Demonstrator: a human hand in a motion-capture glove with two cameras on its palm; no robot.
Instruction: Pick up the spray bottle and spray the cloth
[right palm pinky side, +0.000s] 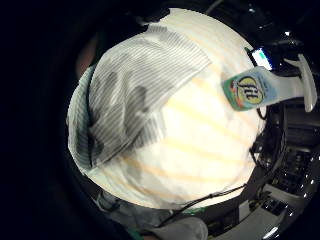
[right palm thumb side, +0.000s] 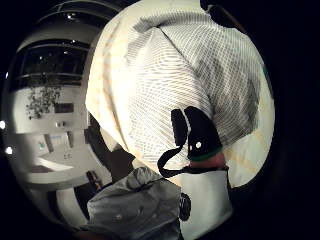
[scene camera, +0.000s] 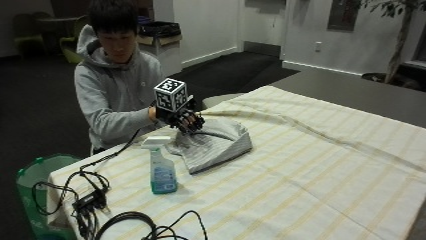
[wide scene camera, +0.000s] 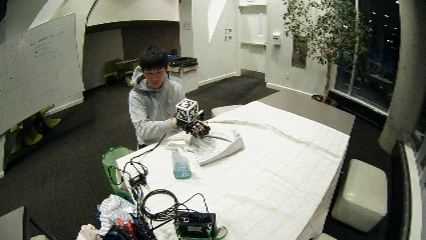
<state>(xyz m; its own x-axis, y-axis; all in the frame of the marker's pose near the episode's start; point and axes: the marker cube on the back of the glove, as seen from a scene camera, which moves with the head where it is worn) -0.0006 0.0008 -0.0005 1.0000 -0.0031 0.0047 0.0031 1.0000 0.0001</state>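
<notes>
A person sits at the table (scene camera: 319, 165), which is covered with a pale cloth striped in yellow. The gloved right hand (scene camera: 185, 119) hovers above the near edge of the grey striped cloth (scene camera: 214, 143), fingers loosely curled downward and holding nothing. That cloth lies crumpled in a low heap on the table, right under the palm. The spray bottle (scene camera: 161, 168) stands upright just beside the cloth, on the side away from the hand, its white trigger head on top and blue label showing. Black cables (scene camera: 126, 220) trail across the table's corner near the bottle.
</notes>
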